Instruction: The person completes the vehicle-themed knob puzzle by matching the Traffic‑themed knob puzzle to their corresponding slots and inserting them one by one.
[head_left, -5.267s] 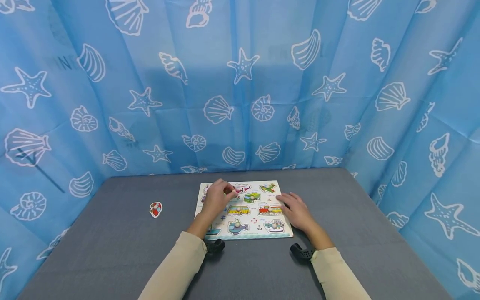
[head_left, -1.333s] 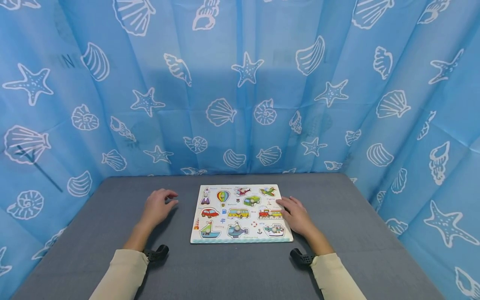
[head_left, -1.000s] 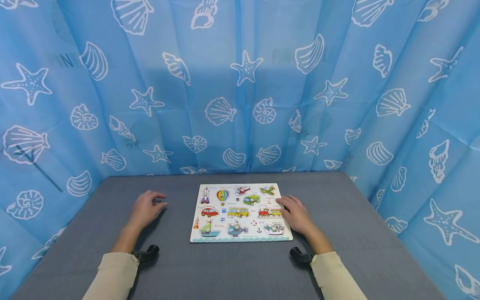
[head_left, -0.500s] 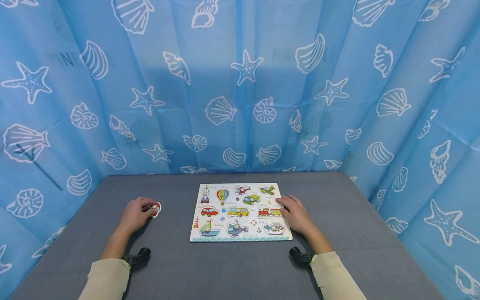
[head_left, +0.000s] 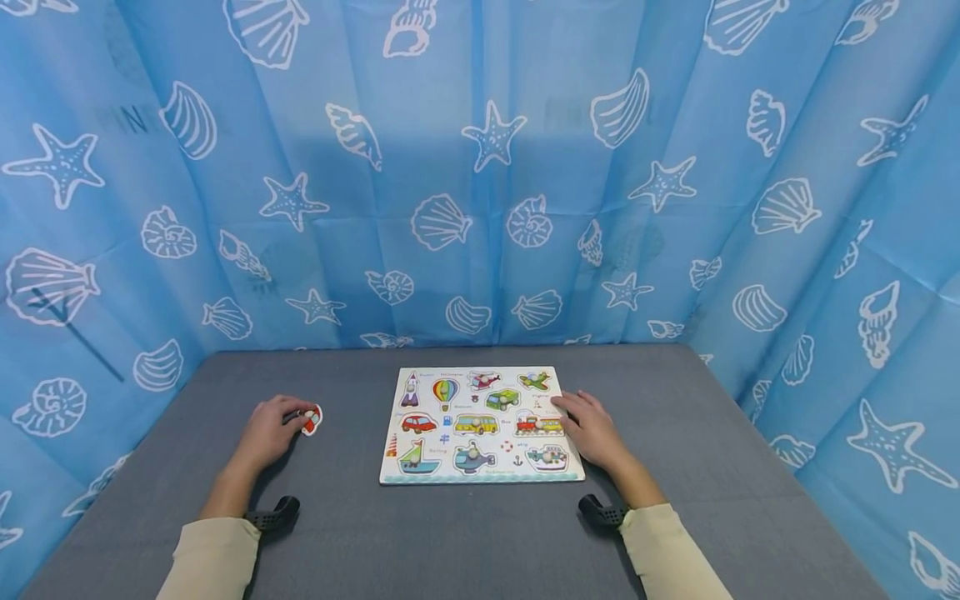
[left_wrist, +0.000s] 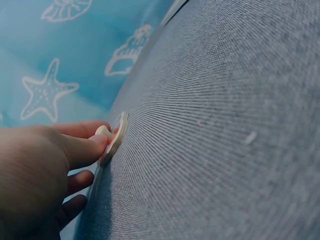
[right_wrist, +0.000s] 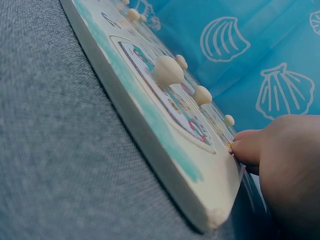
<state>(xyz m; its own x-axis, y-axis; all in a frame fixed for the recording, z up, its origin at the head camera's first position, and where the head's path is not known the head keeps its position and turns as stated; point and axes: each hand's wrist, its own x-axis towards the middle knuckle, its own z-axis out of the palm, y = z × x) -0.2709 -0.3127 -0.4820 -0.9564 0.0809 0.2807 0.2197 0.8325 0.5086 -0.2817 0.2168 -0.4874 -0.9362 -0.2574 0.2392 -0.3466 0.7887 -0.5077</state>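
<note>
On the grey table to the left of the board, my left hand [head_left: 266, 433] pinches a small red puzzle piece [head_left: 312, 419] with a white edge. The left wrist view shows thumb and fingertip around its pale round knob [left_wrist: 102, 130]; the piece [left_wrist: 120, 137] is tilted close to the cloth. A white wooden puzzle board [head_left: 450, 479] with pictures of vehicles lies flat in the middle. My right hand [head_left: 595, 429] rests at its right edge, fingertips touching the top beside the train [head_left: 538, 425]. Several wooden knobs [right_wrist: 168, 71] stand up from the board in the right wrist view.
A grey cloth [head_left: 480, 542] covers the table. Behind and beside it hangs a blue curtain [head_left: 480, 250] with white shells and starfish. Each wrist wears a black band [head_left: 276, 514].
My left hand has moved from above the board leftward to the red puzzle piece and now pinches its knob. My right hand stays at the board's right edge.
</note>
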